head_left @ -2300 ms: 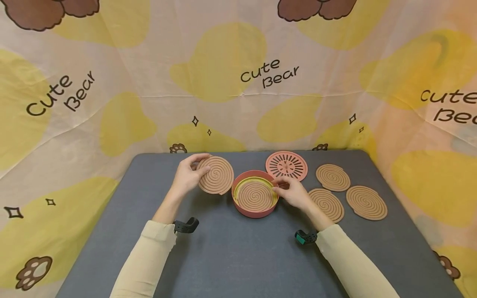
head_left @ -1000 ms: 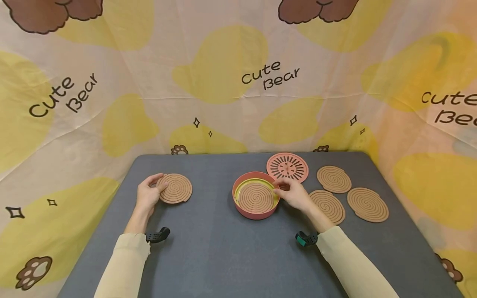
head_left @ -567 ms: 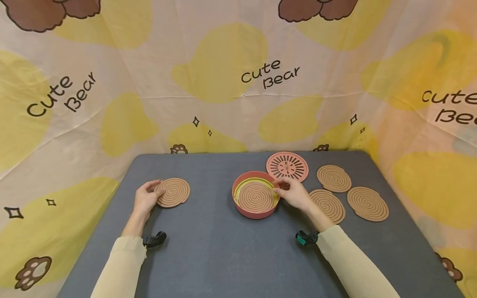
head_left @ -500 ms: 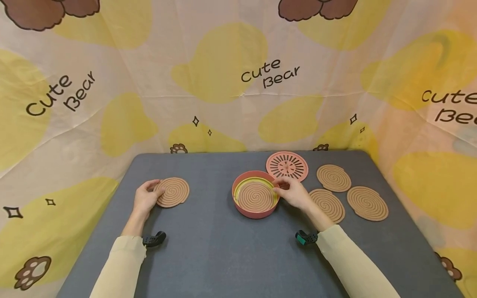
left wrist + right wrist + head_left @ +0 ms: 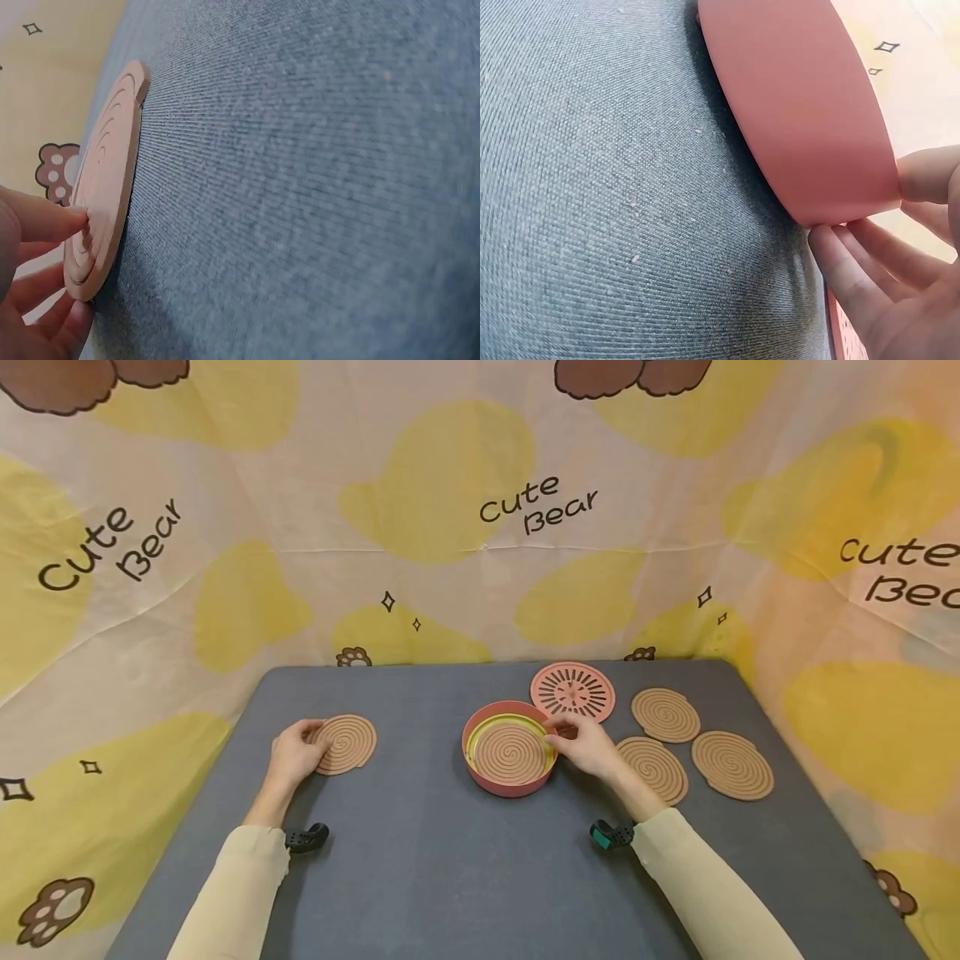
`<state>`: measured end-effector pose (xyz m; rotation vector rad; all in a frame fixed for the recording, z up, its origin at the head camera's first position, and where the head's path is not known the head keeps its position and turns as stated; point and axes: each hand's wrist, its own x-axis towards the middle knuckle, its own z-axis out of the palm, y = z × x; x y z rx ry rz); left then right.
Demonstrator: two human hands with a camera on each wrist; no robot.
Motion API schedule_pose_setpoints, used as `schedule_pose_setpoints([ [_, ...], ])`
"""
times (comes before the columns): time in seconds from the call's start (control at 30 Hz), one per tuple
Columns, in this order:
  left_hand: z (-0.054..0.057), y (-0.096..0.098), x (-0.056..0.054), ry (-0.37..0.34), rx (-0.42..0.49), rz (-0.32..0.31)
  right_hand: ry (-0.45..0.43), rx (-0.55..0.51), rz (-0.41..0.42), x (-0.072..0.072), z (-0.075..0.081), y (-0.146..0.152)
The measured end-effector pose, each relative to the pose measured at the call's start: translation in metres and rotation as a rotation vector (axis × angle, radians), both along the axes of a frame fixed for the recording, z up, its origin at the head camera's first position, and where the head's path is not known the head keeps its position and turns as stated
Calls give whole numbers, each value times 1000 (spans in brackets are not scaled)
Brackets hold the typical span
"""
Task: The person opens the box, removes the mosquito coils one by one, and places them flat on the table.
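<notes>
On the left part of the table, my left hand pinches the edge of a tan mosquito coil, which lies flat and close on the cloth. In the left wrist view, the thumb is on top of the coil and the fingers are at its edge. My right hand grips the right side of a round pink holder, thumb at the rim and fingers against the outer wall. Inside the holder's yellow liner sits another mosquito coil.
A pink slotted lid lies behind the holder. Three more tan coils lie to the right: a back one, a far right one and one partly behind my right forearm. A printed cloth hangs beyond the table's back edge.
My left hand has carried its coil from beside the holder to the left and lowered it to the table. My right hand has stayed at the holder's rim.
</notes>
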<state>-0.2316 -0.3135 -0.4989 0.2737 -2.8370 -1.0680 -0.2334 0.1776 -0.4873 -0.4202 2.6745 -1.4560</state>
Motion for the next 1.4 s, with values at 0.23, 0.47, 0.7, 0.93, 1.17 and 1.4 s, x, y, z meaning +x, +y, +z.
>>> schedule_pose_setpoints([
  [0.23, 3, -1, 0, 26, -86, -42, 4, 14, -9, -1, -1, -1],
  [0.47, 16, 10, 1, 81, -123, -110, 8, -10, 10, -2, -3, 0],
  [0.7, 31, 28, 0, 144, -129, -151, 1, -16, 14, -2, -3, 0],
  [0.93, 45, 53, -3, 181, -74, -186, 6, 6, -5, 1, -2, -1],
  [1.17, 51, 74, -4, 165, -24, -259, 8, 19, -15, 1, -3, -2],
  [1.4, 59, 97, -6, 214, 38, -315, 11, 27, -18, 1, -3, -2],
])
